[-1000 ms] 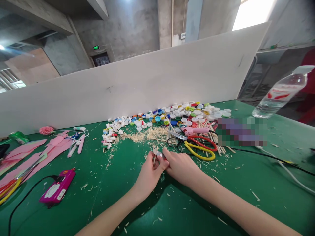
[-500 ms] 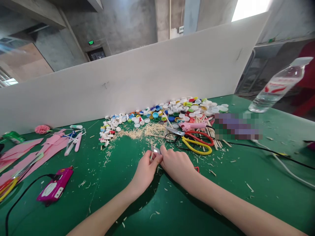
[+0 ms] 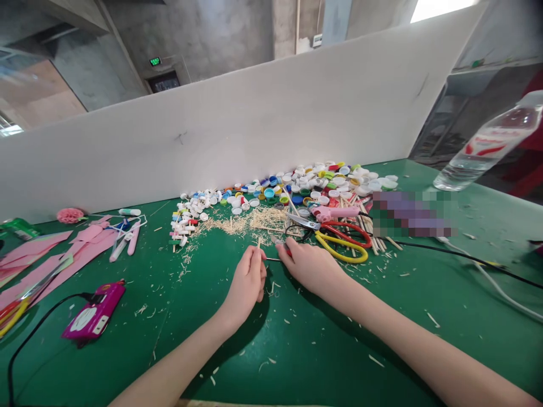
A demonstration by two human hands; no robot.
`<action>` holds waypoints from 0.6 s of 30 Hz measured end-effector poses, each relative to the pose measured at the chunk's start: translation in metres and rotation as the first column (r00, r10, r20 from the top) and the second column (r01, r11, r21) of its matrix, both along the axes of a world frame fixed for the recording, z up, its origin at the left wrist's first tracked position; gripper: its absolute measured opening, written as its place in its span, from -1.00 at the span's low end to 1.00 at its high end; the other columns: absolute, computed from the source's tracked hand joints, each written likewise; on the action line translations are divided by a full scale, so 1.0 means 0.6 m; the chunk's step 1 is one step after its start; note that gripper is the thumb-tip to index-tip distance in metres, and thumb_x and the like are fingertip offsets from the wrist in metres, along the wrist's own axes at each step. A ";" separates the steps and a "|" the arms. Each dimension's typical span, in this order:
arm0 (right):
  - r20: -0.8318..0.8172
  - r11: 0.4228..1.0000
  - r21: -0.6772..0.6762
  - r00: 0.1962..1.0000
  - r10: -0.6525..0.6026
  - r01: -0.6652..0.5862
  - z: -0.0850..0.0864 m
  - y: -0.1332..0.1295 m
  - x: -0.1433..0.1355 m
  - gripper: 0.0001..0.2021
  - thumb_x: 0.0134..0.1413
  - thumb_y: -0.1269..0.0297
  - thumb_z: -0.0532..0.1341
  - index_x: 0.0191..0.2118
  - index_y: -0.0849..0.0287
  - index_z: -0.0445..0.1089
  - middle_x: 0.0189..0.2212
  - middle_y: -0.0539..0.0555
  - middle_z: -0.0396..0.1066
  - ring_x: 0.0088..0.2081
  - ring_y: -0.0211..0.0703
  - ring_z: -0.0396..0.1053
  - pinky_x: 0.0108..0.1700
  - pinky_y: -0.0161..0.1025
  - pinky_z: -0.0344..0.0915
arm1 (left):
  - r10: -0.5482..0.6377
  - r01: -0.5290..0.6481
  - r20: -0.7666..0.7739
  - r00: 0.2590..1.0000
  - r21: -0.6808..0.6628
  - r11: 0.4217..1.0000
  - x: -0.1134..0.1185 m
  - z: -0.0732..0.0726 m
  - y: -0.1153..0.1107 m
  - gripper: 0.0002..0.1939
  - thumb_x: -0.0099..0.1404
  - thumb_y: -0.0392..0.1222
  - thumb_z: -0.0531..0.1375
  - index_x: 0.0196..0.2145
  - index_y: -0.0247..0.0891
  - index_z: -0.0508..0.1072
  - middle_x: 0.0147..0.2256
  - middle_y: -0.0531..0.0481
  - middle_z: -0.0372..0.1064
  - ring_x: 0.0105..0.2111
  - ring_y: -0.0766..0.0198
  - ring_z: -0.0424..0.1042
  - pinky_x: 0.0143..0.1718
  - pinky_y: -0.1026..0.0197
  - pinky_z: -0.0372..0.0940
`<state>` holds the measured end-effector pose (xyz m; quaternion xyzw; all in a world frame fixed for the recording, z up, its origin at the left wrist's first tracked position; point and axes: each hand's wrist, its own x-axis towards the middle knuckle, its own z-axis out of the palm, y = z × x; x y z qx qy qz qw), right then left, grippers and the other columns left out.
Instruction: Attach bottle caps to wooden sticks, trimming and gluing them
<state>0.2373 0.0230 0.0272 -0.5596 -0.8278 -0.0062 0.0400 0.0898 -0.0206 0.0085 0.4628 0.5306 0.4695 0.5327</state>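
Note:
Between the fingertips of my left hand (image 3: 248, 274) a thin pale wooden stick (image 3: 259, 242) stands upright, its top end showing. My right hand (image 3: 309, 263) is closed around a small metal-bladed tool (image 3: 278, 241), mostly hidden by the fingers, with a bit of red by the thumb. A thin dark rod (image 3: 274, 259) spans the gap between both hands; which tool it belongs to, I cannot tell. Just beyond the hands lies a heap of wood shavings (image 3: 267, 219). Scissors (image 3: 343, 240) with red and yellow handles rest right of my right hand.
Coloured bottle caps (image 3: 305, 186) pile along the white board (image 3: 254, 124). A pink glue gun (image 3: 335, 212) and wooden sticks (image 3: 379, 244) lie at right, near a water bottle (image 3: 487, 144). Left are pink paper (image 3: 63, 271), a magenta device (image 3: 95, 314) with a cable, and more scissors (image 3: 17, 316).
My hands have moved apart, leaving a small gap between them. The blade has come away from the stick toward the right, and the view has shifted slightly.

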 end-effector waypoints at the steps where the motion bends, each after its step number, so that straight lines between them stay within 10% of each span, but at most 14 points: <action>1: -0.025 1.000 0.001 0.999 0.020 -0.020 -0.004 0.000 -0.002 -0.63 0.33 0.11 -0.20 -0.17 0.22 0.23 -0.42 0.10 0.40 -0.43 -0.21 0.40 -0.48 -0.33 0.02 | -0.004 0.004 0.022 1.000 -0.008 1.000 0.000 0.001 0.001 -0.65 0.31 0.18 -0.05 -0.34 -0.16 0.19 -0.57 0.20 -0.14 -0.68 0.49 -0.16 -0.72 0.39 -0.20; 18: -0.097 0.966 0.080 0.962 0.255 -0.248 0.005 0.004 -0.051 -0.65 0.35 0.16 -0.24 -0.18 0.17 0.22 -0.31 0.07 0.38 -0.36 -0.21 0.38 -0.50 -0.30 -0.03 | 0.031 -0.006 0.221 0.975 -0.112 0.994 -0.009 0.020 0.020 -0.71 0.23 0.06 0.10 -0.39 -0.17 0.11 -0.60 0.24 -0.06 -0.67 0.52 -0.11 -0.69 0.44 -0.17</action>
